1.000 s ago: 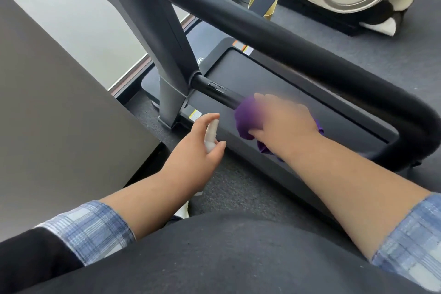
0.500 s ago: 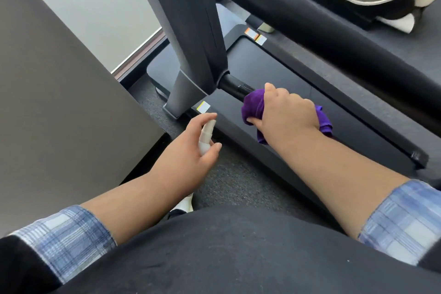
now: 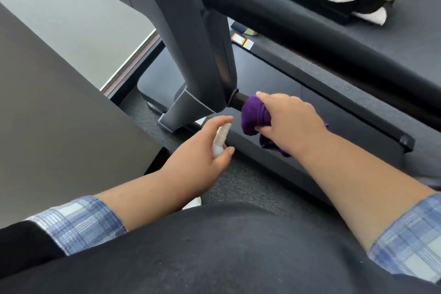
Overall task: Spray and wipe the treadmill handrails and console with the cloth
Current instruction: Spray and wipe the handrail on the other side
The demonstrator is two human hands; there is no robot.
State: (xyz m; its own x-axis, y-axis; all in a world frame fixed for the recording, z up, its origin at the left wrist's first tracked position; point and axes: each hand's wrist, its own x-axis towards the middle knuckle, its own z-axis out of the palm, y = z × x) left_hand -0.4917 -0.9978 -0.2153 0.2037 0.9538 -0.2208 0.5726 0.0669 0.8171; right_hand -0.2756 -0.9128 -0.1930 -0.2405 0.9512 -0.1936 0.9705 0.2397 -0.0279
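Where the lower black bar [image 3: 238, 101] leaves the grey upright [image 3: 207, 59], the purple cloth [image 3: 254, 116] is wrapped round it, clenched in the right hand [image 3: 292, 122]; just beside, the left hand [image 3: 202, 153] grips a white spray bottle [image 3: 220, 138], below the padded handrail [image 3: 298, 24].

Worn at the head, the single wide view looks steeply down and forward, close over the treadmill upright [image 3: 205, 55].
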